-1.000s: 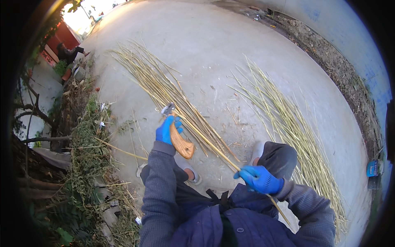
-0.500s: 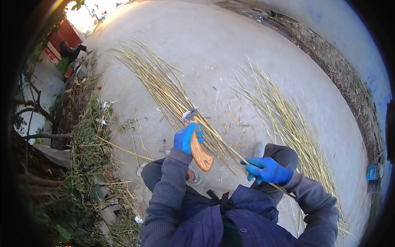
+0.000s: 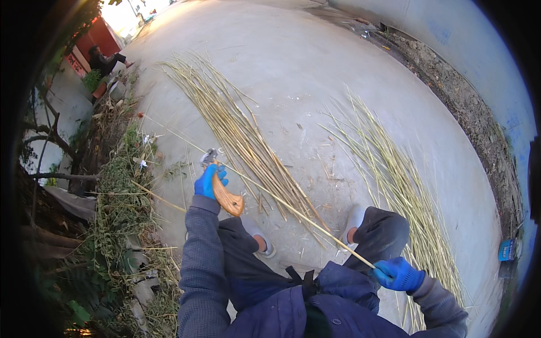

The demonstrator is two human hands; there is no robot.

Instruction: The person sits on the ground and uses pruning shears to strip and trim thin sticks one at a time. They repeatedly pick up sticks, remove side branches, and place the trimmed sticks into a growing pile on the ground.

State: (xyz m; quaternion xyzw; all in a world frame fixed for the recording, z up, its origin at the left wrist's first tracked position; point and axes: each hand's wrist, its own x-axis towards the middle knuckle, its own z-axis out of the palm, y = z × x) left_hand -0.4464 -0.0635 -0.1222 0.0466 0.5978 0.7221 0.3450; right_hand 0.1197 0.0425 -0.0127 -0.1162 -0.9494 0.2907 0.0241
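Note:
In a blue glove, my left hand (image 3: 208,180) is closed round a tool with a curved wooden handle (image 3: 228,199) and a small grey metal head. A long, thin straw-coloured stalk (image 3: 293,210) runs slantwise from the far left, past the metal head, down to the near right. Whether the head grips the stalk is too small to tell. My blue-gloved right hand (image 3: 401,274) is closed on the stalk's near end, beside my right knee. Between my feet and beyond lies a bundle of yellowish-brown stalks (image 3: 242,135) on the concrete.
A second pile of greener stalks (image 3: 403,191) lies to the right of my right leg. Cut weeds and leaves (image 3: 121,214) line the left edge, near branches. A person (image 3: 104,61) sits at the far left. A wall (image 3: 479,62) bounds the right, with a blue container (image 3: 506,250).
My left hand and the tool have moved left. My right hand has moved right and nearer, so the hands are farther apart, and the stalk now stretches between them, apart from the bundle.

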